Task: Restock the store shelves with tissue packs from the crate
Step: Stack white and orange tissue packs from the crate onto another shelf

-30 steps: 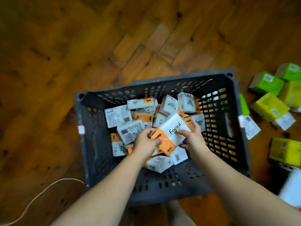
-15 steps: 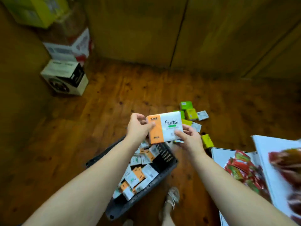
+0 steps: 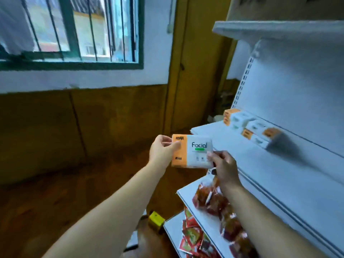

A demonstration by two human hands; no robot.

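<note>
A white and orange tissue pack (image 3: 193, 151) marked "Facial" is held up in front of me at about chest height. My left hand (image 3: 162, 150) grips its orange left end. My right hand (image 3: 223, 166) pinches its lower right corner. The pack sits just left of a white shelf (image 3: 242, 155) where several similar tissue packs (image 3: 249, 127) lie in a row toward the back. The crate is out of view.
White store shelving (image 3: 290, 101) fills the right side. Lower shelves carry red snack bags (image 3: 219, 203) and red sachets (image 3: 191, 237). A yellow-green box (image 3: 156, 221) lies on the wooden floor. A barred window (image 3: 70, 30) and wood-panelled wall are ahead on the left.
My view has swung up from the crate on the floor to the shelving. Both hands have lifted the same tissue pack out of the crate and carried it up beside the shelf.
</note>
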